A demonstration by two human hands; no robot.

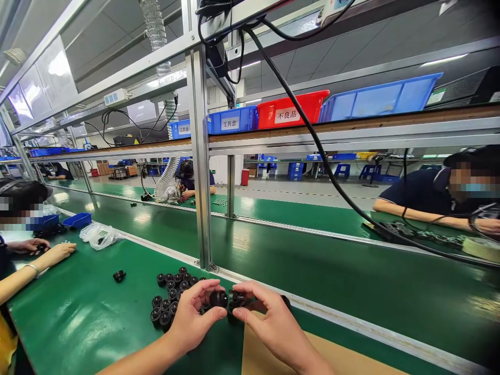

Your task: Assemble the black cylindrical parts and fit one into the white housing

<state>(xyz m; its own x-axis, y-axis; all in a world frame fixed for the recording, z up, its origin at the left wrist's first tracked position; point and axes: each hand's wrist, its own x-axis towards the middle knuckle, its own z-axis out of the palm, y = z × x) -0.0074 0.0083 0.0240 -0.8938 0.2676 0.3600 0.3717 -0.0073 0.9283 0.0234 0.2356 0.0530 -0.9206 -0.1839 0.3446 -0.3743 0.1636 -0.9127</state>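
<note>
My left hand pinches a small round black part between thumb and fingers. Facing it, my right hand grips another black cylindrical part by its side. The two parts sit close together, end to end, above the bench; whether they touch is hard to make out. Behind and left of my left hand stands a cluster of several round black parts on the green mat. One lone black part lies farther left. Under my right hand is a brown cardboard sheet.
A metal post rises from the bench edge, with a green conveyor belt beyond. A black cable hangs across. Overhead, a shelf carries blue bins and a red bin. Co-workers sit left and across; a plastic bag lies left.
</note>
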